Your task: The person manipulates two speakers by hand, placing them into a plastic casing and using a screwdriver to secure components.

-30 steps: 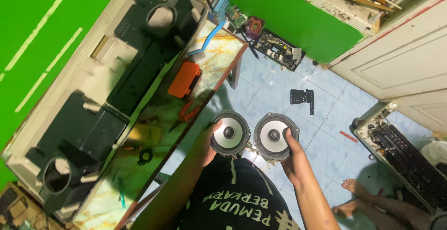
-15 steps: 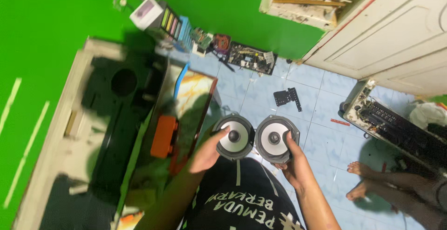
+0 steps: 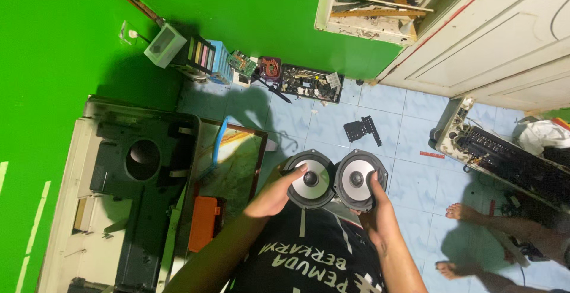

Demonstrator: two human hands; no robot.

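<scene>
Two round grey-coned speakers [image 3: 332,180], black-rimmed.

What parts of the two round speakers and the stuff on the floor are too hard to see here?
Head view only:
- Backs of the left speaker and right speaker: turned away from the camera.
- Their lower rims: covered by the left hand and right hand.
- Parts in the black tray: too small to tell apart.
- Second person's feet: body cut off by the right edge.

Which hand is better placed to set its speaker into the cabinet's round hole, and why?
Probably the left hand: its speaker is on the side of the cabinet hole. The right hand is farther away.
</scene>
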